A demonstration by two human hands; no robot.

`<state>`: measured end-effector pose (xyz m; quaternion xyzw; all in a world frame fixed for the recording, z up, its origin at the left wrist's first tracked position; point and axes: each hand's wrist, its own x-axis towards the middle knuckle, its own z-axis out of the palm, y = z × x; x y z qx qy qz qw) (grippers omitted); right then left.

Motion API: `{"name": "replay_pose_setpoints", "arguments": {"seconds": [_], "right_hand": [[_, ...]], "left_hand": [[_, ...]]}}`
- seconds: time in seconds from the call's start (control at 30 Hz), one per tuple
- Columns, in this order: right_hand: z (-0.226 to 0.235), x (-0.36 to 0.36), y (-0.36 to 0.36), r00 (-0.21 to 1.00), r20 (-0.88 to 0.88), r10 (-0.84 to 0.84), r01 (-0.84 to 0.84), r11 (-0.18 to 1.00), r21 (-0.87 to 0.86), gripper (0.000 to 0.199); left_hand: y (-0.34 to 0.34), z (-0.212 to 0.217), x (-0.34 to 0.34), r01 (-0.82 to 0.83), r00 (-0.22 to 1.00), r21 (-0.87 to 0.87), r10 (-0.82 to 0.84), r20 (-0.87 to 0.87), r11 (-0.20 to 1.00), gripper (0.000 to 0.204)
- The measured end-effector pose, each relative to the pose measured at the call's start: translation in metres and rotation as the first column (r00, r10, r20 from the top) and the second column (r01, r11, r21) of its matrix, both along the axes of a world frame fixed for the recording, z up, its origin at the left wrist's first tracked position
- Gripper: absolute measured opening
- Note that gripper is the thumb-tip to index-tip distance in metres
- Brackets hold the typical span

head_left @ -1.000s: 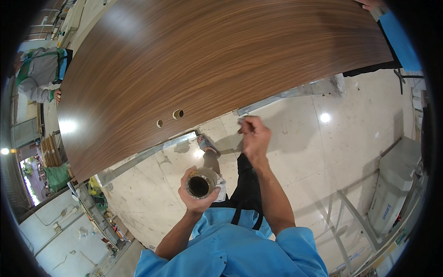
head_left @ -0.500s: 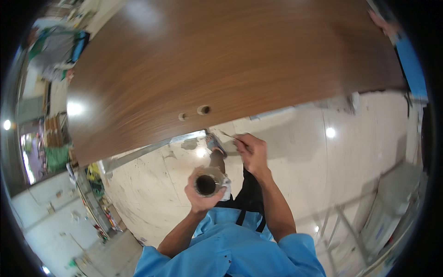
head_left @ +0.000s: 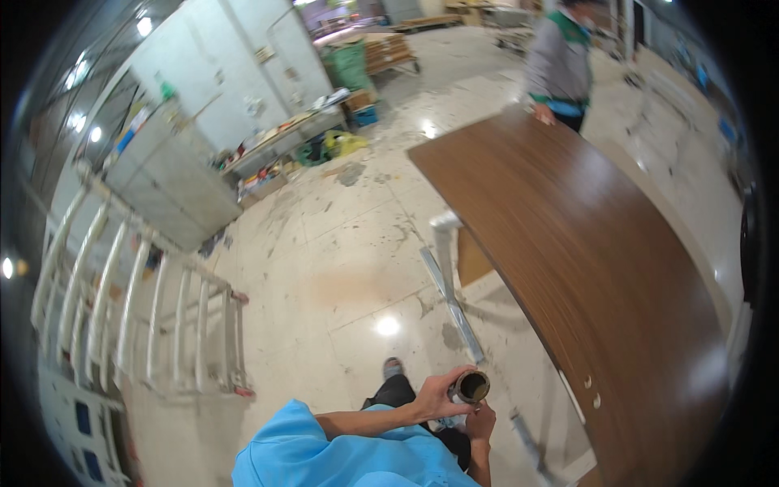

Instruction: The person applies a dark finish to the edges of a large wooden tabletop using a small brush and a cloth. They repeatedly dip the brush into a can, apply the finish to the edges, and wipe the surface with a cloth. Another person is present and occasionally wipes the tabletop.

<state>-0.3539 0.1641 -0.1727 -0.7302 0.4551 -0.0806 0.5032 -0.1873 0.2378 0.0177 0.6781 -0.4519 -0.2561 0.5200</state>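
My left hand grips a round, open-topped can with a stained rim and dark inside. The can is near my body, to the left of a large wood-grain panel. Just below the can is my right hand, fingers curled in. What it holds is hidden; earlier it pinched a thin stick. Two small round holes show near the panel's close edge, to the right of my hands.
A person in grey and green stands at the panel's far end, one hand on it. A metal bar frame on wheels stands at left. Metal strips lie on the tiled floor. Beyond is a cluttered bench.
My view has swung left, so the panel now lies to my right. My right hand has come in close under the can. The left hand still holds the can.
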Motion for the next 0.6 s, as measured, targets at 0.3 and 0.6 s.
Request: {"name": "replay_pose_setpoints", "arguments": {"seconds": [0.3, 0.6], "right_hand": [[-0.081, 0.138, -0.053, 0.807, -0.513, -0.291, 0.471, 0.841, 0.265, 0.018], [-0.066, 0.413, 0.032, 0.953, -0.292, 0.088, 0.055, 0.892, 0.448, 0.017]], "left_hand": [[0.128, -0.001, 0.248, -0.340, 0.941, 0.014, 0.340, 0.004, 0.940, 0.069], [0.223, 0.029, 0.486, -0.664, 0.747, 0.021, 0.663, 0.048, 0.748, 0.062]]}}
